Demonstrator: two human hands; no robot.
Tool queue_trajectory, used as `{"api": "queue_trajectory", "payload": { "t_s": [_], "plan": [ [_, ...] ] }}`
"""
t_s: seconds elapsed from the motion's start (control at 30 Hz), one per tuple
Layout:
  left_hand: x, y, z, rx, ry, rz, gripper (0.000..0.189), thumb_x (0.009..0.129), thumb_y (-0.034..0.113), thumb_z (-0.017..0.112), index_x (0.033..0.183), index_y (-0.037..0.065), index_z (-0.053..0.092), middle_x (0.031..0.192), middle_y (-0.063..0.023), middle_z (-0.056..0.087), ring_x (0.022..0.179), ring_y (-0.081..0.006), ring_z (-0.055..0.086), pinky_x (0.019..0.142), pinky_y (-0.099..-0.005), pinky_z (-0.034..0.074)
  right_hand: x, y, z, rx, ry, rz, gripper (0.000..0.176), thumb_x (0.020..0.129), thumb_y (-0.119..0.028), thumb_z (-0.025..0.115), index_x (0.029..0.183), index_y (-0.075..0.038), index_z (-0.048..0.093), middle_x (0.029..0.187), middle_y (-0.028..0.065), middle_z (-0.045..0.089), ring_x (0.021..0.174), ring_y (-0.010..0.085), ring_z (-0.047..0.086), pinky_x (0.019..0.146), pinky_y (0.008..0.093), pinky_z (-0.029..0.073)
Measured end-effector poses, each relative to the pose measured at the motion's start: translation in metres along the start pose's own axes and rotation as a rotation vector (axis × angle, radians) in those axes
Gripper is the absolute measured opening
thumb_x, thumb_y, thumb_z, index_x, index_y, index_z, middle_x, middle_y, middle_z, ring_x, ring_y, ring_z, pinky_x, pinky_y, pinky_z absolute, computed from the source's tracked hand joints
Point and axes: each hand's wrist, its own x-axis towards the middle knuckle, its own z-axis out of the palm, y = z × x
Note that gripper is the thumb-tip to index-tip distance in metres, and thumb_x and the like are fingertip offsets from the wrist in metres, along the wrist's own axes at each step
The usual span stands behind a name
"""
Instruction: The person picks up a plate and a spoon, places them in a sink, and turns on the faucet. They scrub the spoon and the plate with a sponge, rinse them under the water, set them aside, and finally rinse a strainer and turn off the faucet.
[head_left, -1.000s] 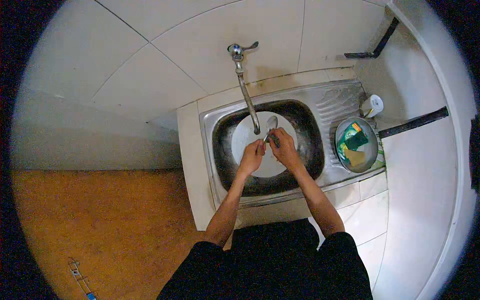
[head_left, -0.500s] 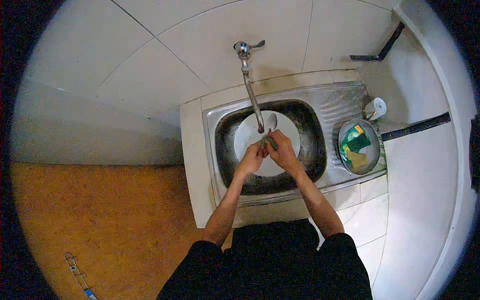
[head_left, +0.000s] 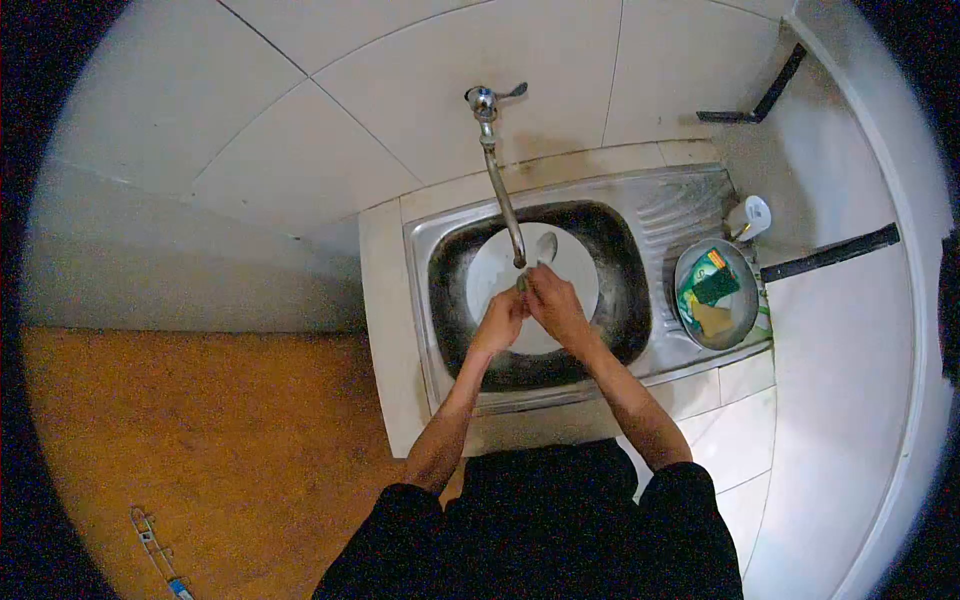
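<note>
Metal spoon over white plate in sink

Right hand – fingers pinching spoon near its bowl. Left hand just beside – fingers curled, grip hidden, can't tell. Tap spout near spoon.

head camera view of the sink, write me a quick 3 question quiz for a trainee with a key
1. Multiple choice: the green-and-yellow packet lies in
a) the white mug
b) the round grey bowl
c) a drawer

2. True or false: the faucet spout reaches over the sink basin.

3. Fill in: the head of the spoon shows against a white, round ____.

Key: 1 b; 2 true; 3 plate
</note>
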Motion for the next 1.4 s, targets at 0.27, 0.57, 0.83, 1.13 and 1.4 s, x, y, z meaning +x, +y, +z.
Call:
{"api": "queue_trajectory", "payload": {
  "t_s": [0.27,0.57,0.83,1.13,1.4],
  "plan": [
    [-0.006,-0.002,0.003,0.014,0.017,-0.122,0.026,0.091,0.016,0.034,0.072,0.000,0.040,0.057,-0.0065,0.041,0.054,-0.0166,0.041,0.053,-0.0301,0.037,0.006,0.007,0.005,-0.058,0.110,-0.026,0.011,0.078,-0.004,0.052,0.087,-0.001,0.047,0.077,0.0177,0.053,0.066,0.0360,0.055,0.054,0.0417,0.045],
    [-0.022,0.003,0.008,-0.133,0.027,-0.193,0.021,0.089,0.011,0.034,0.070,0.002,0.039,0.059,-0.0046,0.037,0.055,-0.0144,0.037,0.054,-0.0300,0.037,0.010,0.029,0.000,-0.232,0.048,0.080,0.021,0.074,-0.006,0.049,0.095,-0.003,0.047,0.086,0.0197,0.056,0.068,0.0336,0.059,0.054,0.0411,0.047],
    [-0.027,0.005,0.003,-0.052,-0.032,-0.205,0.029,0.092,0.020,0.033,0.069,0.003,0.035,0.059,-0.0028,0.033,0.054,-0.0130,0.032,0.053,-0.0269,0.036,0.023,0.031,-0.011,-0.076,0.228,0.107,0.011,0.077,-0.011,0.048,0.086,-0.004,0.047,0.079,0.0161,0.054,0.065,0.0365,0.055,0.055,0.0452,0.044],
    [-0.031,-0.006,0.003,0.028,0.000,-0.140,0.036,0.093,0.030,0.031,0.070,0.003,0.038,0.057,-0.0040,0.037,0.053,-0.0141,0.039,0.054,-0.0278,0.038,0.021,0.029,0.005,-0.243,-0.021,0.198,0.013,0.077,-0.012,0.050,0.089,-0.007,0.049,0.077,0.0133,0.054,0.067,0.0347,0.056,0.058,0.0441,0.045],
    [-0.036,-0.036,0.014,-0.047,0.035,-0.093,0.030,0.093,0.023,0.033,0.072,0.002,0.039,0.058,-0.0052,0.040,0.053,-0.0144,0.041,0.052,-0.0288,0.037,0.006,0.031,0.008,-0.115,-0.103,0.028,0.021,0.077,-0.013,0.049,0.093,-0.001,0.051,0.085,0.0221,0.054,0.078,0.0390,0.054,0.066,0.0466,0.044]
  ]
}}
